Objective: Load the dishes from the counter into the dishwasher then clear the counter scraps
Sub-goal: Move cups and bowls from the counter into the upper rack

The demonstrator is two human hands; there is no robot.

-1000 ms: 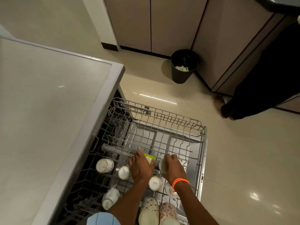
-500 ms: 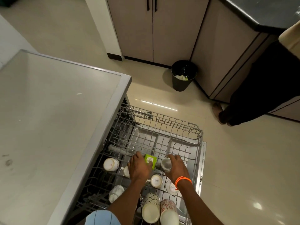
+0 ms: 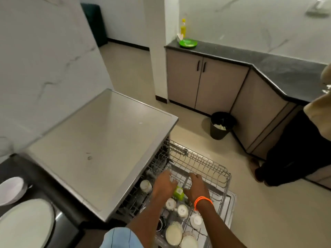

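Over the pulled-out dishwasher rack point(image 3: 206, 164), the left hand point(image 3: 163, 185) and right hand point(image 3: 198, 187) hover loosely open and empty, flanking a green cup point(image 3: 178, 192).

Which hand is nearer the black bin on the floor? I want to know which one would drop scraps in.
Right. The right hand is over the rack on the side toward the bin; the left hand lies farther from it, nearer the dishwasher body.

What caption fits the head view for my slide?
Both hands, left hand and right hand, over the pulled-out dishwasher rack of cups.
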